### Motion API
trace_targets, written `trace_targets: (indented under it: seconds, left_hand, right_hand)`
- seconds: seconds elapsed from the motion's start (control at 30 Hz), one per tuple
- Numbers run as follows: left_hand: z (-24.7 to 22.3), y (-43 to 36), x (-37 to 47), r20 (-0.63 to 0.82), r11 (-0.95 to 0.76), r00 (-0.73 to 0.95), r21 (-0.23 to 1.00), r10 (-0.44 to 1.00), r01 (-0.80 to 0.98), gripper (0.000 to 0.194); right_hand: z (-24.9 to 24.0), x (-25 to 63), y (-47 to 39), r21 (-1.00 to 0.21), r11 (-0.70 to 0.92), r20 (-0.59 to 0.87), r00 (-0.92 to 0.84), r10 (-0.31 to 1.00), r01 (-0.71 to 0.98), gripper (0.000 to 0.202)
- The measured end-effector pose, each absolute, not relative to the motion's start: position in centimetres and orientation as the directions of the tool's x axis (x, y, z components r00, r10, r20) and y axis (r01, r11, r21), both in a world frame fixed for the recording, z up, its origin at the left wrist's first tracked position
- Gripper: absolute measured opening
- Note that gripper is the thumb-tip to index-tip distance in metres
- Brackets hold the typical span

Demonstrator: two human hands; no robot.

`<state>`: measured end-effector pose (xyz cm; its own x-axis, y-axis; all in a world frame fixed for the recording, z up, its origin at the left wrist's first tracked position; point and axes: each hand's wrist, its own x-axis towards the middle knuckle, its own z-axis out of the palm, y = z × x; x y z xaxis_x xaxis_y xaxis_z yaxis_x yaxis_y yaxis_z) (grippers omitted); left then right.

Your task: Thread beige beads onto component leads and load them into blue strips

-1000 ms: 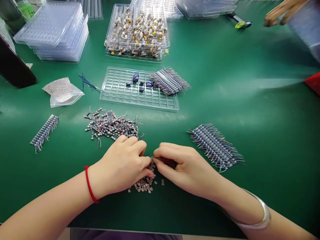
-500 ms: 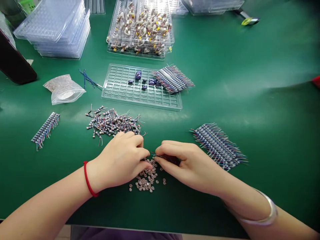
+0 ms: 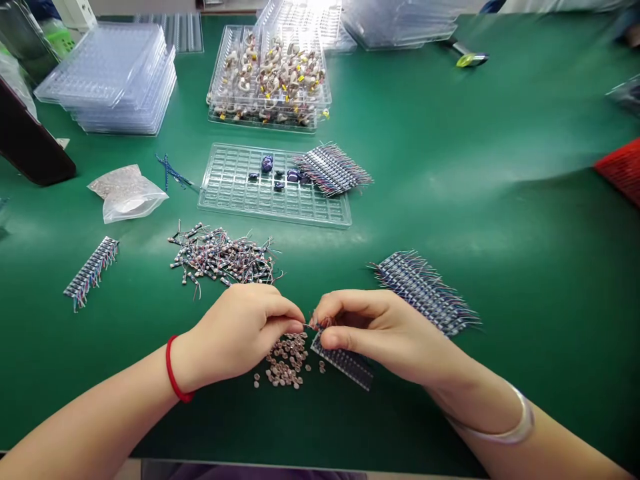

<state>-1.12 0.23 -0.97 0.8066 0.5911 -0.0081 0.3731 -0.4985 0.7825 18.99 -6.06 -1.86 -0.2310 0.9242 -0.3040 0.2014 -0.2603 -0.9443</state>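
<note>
Left hand (image 3: 240,337) grip pinches a small bead; right hand (image 3: 380,330) grip shut on wired strip (image 3: 345,361), above bead pile (image 3: 286,360) on desk (image 3: 500,233).

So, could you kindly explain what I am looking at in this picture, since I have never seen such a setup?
The camera sits on a person's head, looking down at their own two bare hands over a green table mat. The left hand and right hand pinch a small wired part between their fingertips, above a heap of tiny round pinkish caps. The right hand also holds a grey strip of parts. Nearby lie a loose pile of wired parts, a clear gridded plastic tray and a fanned bundle of wired strips.
</note>
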Motion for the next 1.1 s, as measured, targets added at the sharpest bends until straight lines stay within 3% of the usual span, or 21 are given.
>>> trace_targets:
  seconds: [0.23, 0.4, 0.67, 0.9, 1.1]
  left_hand:
    - [-0.9, 1.5, -2.0, 0.026, -0.466, 0.612, 0.675, 0.79, 0.573, 0.021]
    - [-0.6, 0.1, -1.1, -0.077, -0.384, 0.744, 0.818, 0.664, 0.428, 0.013]
    - [-0.9, -0.3, -0.7, -0.074, -0.346, 0.729, 0.845, 0.681, 0.409, 0.015]
    - [-1.8, 0.4, -1.8, -0.074, -0.636, 0.776, 0.527, 0.626, 0.564, 0.015]
    - [-2.6, 0.5, -1.5, -0.043, -0.681, 0.802, 0.502, 0.596, 0.533, 0.014]
  right_hand:
    - [-2.0, 19.3, -6.1, -0.934, -0.222, -0.258, -0.097, 0.961, 0.281, 0.033]
    - [-2.0, 18.7, -6.2, -0.934, -0.192, -0.237, -0.121, 0.964, 0.302, 0.029]
    - [-1.9, 19.1, -6.1, -0.934, -0.257, -0.314, -0.226, 0.922, 0.249, 0.033]
    - [-2.0, 20.5, -6.0, -0.908, -0.21, -0.29, -0.181, 0.94, 0.363, 0.028]
    - [-2.4, 19.8, -5.7, -0.87, -0.165, -0.282, -0.195, 0.939, 0.464, 0.024]
